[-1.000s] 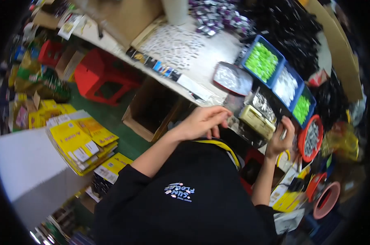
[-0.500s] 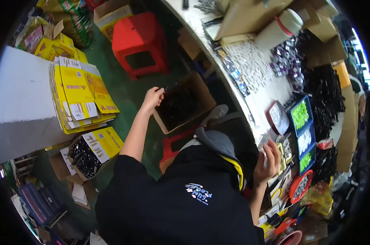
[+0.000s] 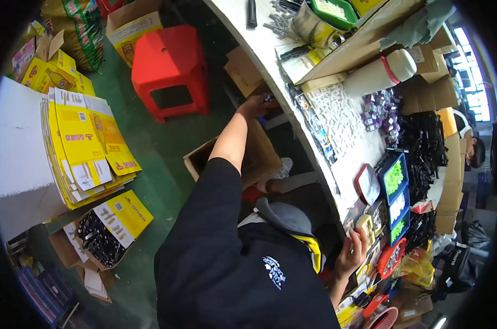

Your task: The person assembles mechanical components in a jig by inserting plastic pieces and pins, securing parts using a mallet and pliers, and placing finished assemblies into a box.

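A: What is near the right hand [image 3: 351,253]?

B: At 4 o'clock of the view, a cream block [image 3: 367,226]: pale yellowish, chunky, straight-edged, with a shadowed recess in its upper face. It sits by the edge of the white workbench [image 3: 347,175].

A: Which way does it point?

B: What shows of its long axis seems to run from 11 o'clock to 5 o'clock. The fingers cover part of it, so which end is the front I cannot tell.

A: And those fingers?

B: Curled and close together, tips at the block's 7 o'clock side. Whether they grip it or only rest there, I cannot tell.

A: Where is the left hand [image 3: 254,106]?

B: At 12 o'clock, just above centre, in shadow below the bench edge. A small dark item [image 3: 268,98] shows at the fingertips, too small to name; I cannot tell how wide the fingers are, or whether they hold it. The left forearm [image 3: 230,140] crosses above a plain brown open carton [image 3: 262,156], mouth upward.

A: Anything else around?

B: A blue tray [image 3: 397,198] at 3 o'clock, its 3 compartments in a row from 12 to 6 o'clock, and a red stool [image 3: 163,60] at 11 o'clock.
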The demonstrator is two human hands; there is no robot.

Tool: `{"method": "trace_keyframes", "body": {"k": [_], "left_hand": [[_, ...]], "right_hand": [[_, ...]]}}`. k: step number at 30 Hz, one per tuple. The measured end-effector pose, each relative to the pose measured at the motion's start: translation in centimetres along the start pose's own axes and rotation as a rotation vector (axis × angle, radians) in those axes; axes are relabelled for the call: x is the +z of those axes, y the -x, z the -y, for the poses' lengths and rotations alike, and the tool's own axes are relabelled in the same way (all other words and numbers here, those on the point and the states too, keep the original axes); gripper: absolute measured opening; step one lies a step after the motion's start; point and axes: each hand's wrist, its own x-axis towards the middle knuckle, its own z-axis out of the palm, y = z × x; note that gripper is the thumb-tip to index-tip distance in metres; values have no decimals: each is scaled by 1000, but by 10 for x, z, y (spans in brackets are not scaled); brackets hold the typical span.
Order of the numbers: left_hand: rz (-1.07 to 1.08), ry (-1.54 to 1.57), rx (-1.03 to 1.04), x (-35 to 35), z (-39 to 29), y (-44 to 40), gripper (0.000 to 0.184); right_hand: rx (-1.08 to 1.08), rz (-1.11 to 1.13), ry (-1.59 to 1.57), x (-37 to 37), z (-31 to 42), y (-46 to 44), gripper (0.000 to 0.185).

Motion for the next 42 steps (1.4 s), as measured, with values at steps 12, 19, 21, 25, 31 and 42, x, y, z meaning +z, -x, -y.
{"method": "trace_keyframes", "body": {"k": [12,19,21,25,31,42], "left_hand": [[-629,-666,136,-34,-14,117,27],[-332,-904,572,57,-38,273,14],[4,-920,418,92,-31,299,12],[485,-1117,371,158,-22,314,23],[646,-1352,459,214,-21,309,26],[311,-1242,724,203,-25,327,17]], "right_hand": [[-14,45,-33,-4,-2,-11,23],[-13,-131,-22,-23,-21,16,16],[-6,-172,6,-33,-22,23,17],[57,-272,21,-50,-27,48,18],[232,-177,-176,-61,-31,111,20],[712,223,-293,11,-64,205,20]]}}
